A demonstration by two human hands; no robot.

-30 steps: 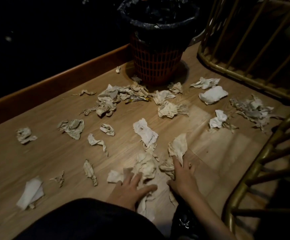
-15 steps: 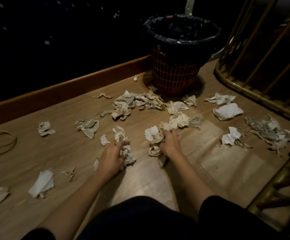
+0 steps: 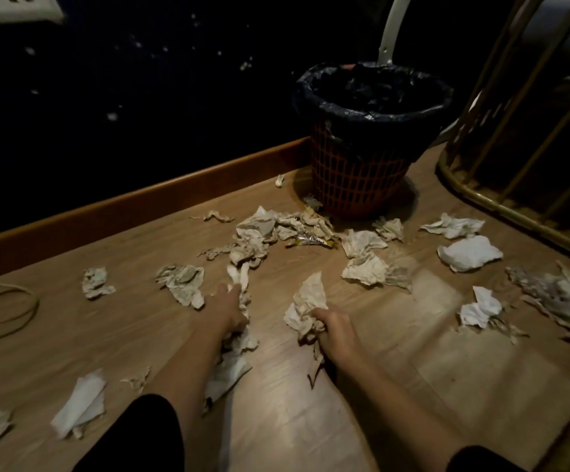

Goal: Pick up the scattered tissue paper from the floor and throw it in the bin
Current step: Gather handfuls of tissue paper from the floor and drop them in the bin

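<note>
Left hand [image 3: 229, 310] fingers clenched on crumpled tissue [image 3: 242, 338], right hand [image 3: 336, 330] gripping creased wad [image 3: 305, 306], orange mesh bin [image 3: 358, 185]

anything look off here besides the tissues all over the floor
One item differs: a shiny yellow foil wrapper lies among the crumpled tissues just in front of the lined orange bin. A loose cord also loops on the floor at far left.
</note>
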